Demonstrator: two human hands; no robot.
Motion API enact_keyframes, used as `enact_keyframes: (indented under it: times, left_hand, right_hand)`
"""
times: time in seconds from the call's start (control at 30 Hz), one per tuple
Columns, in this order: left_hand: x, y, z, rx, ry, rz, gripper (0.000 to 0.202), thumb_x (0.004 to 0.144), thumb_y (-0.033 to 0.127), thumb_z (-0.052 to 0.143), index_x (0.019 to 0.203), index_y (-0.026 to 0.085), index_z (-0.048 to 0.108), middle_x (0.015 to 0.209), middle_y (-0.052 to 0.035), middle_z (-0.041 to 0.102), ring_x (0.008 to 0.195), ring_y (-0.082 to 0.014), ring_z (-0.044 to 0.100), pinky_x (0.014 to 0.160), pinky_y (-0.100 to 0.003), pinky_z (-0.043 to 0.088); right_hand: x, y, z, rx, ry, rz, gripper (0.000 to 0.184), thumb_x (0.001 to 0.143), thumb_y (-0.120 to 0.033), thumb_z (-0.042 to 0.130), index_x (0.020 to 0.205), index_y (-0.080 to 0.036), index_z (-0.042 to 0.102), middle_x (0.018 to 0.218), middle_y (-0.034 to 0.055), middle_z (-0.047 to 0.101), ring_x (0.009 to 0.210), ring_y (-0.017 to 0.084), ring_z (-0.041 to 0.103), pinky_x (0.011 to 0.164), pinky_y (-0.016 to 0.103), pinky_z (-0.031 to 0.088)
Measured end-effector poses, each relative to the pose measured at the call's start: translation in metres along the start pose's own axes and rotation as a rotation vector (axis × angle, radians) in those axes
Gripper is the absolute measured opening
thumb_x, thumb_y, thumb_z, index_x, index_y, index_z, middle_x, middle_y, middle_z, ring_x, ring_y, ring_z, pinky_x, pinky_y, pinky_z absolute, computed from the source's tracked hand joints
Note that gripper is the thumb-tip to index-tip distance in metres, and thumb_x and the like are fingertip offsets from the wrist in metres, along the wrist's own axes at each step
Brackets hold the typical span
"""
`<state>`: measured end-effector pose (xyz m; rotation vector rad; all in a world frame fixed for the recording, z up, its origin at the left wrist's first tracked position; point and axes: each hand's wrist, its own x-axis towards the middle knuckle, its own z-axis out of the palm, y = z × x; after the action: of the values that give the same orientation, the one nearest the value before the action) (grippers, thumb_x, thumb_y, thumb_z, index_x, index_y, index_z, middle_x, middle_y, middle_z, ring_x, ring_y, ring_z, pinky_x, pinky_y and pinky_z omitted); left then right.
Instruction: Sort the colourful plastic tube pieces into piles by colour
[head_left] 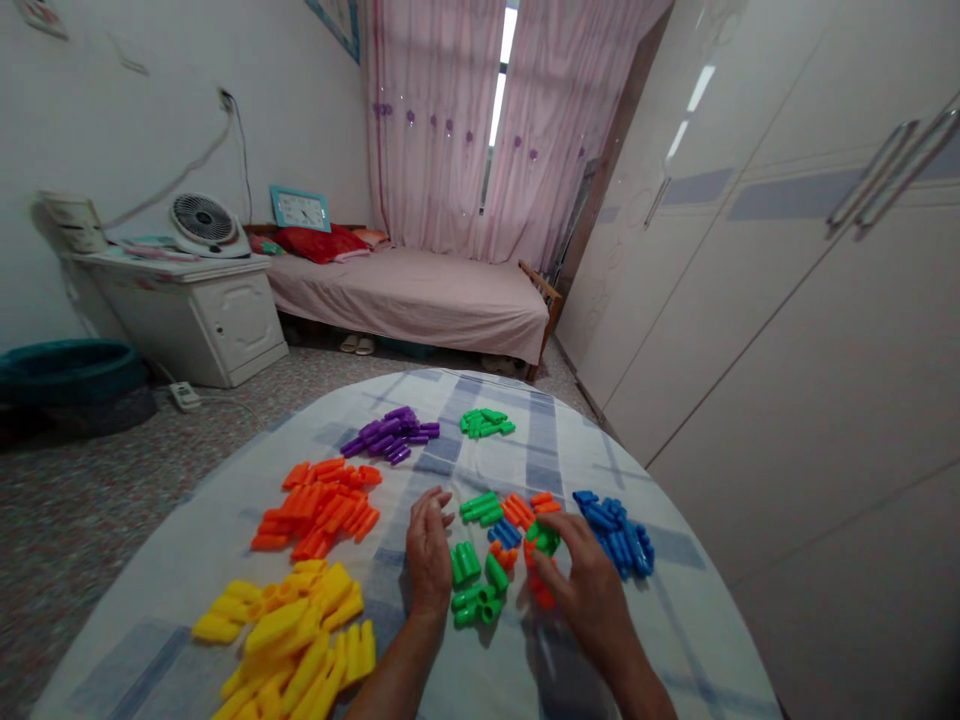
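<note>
tablecloth (502,470), green tubes (466,565) lengthwise and crosswise

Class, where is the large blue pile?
In the head view, the large blue pile lies on the right side of the table, just beyond and right of the person's right hand.

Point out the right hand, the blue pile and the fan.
Right hand (592,590): head view, back of the hand.
Blue pile (616,535): head view, middle of the heaped pieces.
Fan (203,218): head view, its round grille.
</note>
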<state>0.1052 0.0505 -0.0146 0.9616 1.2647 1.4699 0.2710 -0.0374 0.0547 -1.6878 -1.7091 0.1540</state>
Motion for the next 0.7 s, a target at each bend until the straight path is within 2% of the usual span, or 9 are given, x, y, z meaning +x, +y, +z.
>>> enact_keyframes:
  times: [0.07, 0.2, 0.33, 0.43, 0.53, 0.6, 0.7]
  left_hand:
    - [0.0, 0.001, 0.001, 0.004, -0.002, 0.006, 0.042, 0.09, 0.046, 0.036, 0.111, 0.017, 0.057, 0.112, -0.0102, 0.062, 0.091, -0.0192, 0.064, 0.08, -0.034, 0.053]
    - [-0.001, 0.003, 0.002, -0.002, -0.015, 0.013, 0.043, 0.089, 0.046, 0.036, 0.111, 0.016, 0.057, 0.111, -0.0115, 0.062, 0.095, -0.021, 0.064, 0.079, -0.035, 0.053]
    - [0.0, 0.003, 0.003, -0.014, -0.015, 0.044, 0.042, 0.087, 0.048, 0.039, 0.106, 0.017, 0.059, 0.114, -0.0116, 0.062, 0.097, -0.0212, 0.063, 0.079, -0.034, 0.053]
    - [0.001, 0.002, 0.004, -0.02, -0.016, 0.05, 0.041, 0.087, 0.047, 0.039, 0.105, 0.017, 0.06, 0.116, -0.0112, 0.061, 0.099, -0.0205, 0.062, 0.08, -0.033, 0.053]
    - [0.002, 0.001, 0.005, -0.022, -0.015, 0.042, 0.04, 0.089, 0.045, 0.037, 0.107, 0.017, 0.059, 0.114, -0.011, 0.061, 0.1, -0.02, 0.062, 0.08, -0.032, 0.053]
    - [0.001, 0.002, 0.004, -0.018, -0.021, 0.042, 0.039, 0.089, 0.044, 0.037, 0.107, 0.017, 0.059, 0.115, -0.0108, 0.061, 0.101, -0.0195, 0.061, 0.08, -0.032, 0.053]
    - [-0.001, 0.004, 0.004, -0.003, -0.025, 0.051, 0.038, 0.09, 0.044, 0.036, 0.103, 0.018, 0.061, 0.117, -0.0104, 0.06, 0.101, -0.0191, 0.061, 0.081, -0.032, 0.053]
  right_hand:
    - [0.028, 0.008, 0.009, 0.025, -0.016, 0.047, 0.025, 0.082, -0.026, 0.052, 0.105, -0.021, 0.061, 0.107, 0.0055, 0.061, 0.098, 0.019, 0.059, 0.087, 0.031, 0.046]
    - [0.078, 0.035, 0.048, -0.033, -0.068, 0.128, 0.028, 0.076, -0.022, 0.056, 0.102, -0.017, 0.064, 0.102, 0.0077, 0.064, 0.093, 0.02, 0.06, 0.086, 0.032, 0.045]
    - [0.117, 0.058, 0.084, -0.018, -0.034, 0.16, 0.03, 0.071, -0.02, 0.059, 0.1, -0.016, 0.066, 0.1, 0.0093, 0.065, 0.093, 0.022, 0.061, 0.088, 0.032, 0.045]
    - [0.139, 0.068, 0.098, 0.011, 0.021, 0.197, 0.036, 0.072, -0.023, 0.058, 0.106, -0.013, 0.064, 0.104, 0.0117, 0.064, 0.096, 0.023, 0.061, 0.088, 0.034, 0.045]
    - [0.151, 0.072, 0.104, 0.055, 0.056, 0.224, 0.047, 0.073, -0.026, 0.056, 0.117, -0.009, 0.058, 0.114, 0.0164, 0.06, 0.101, 0.024, 0.059, 0.086, 0.035, 0.047]
    - [0.148, 0.071, 0.102, 0.081, 0.051, 0.217, 0.05, 0.074, -0.028, 0.055, 0.12, -0.009, 0.055, 0.122, 0.0177, 0.056, 0.108, 0.026, 0.056, 0.087, 0.036, 0.047]
    - [0.131, 0.065, 0.093, 0.129, -0.043, 0.167, 0.041, 0.077, -0.029, 0.052, 0.115, -0.015, 0.059, 0.117, 0.0124, 0.06, 0.106, 0.024, 0.057, 0.085, 0.036, 0.048]
